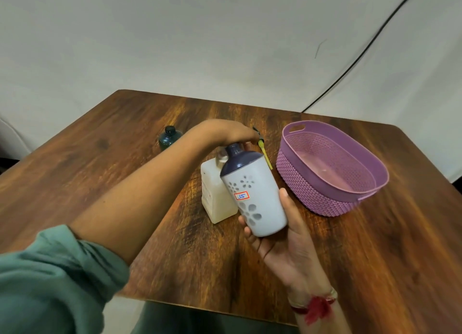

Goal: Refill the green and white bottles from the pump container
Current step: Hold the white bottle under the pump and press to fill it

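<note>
Head view: right hand (287, 246) fingers wrap white bottle (260, 198), tilted, up off worktop (200, 258). Left hand (232, 133) fingers curl on pump (261, 143) by bottle top. Pump container (215, 203) stands just behind. Green bottle (170, 137) far back. Purple basket (332, 168) on right.

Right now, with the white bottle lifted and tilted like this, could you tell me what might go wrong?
The white bottle is tilted in the air, and the right hand has its grip only round the base, so it could slip. The yellow tube sticks out of the left hand over the table and may drip. The pump container stands right beside the bottle; a knock might tip it.
</note>
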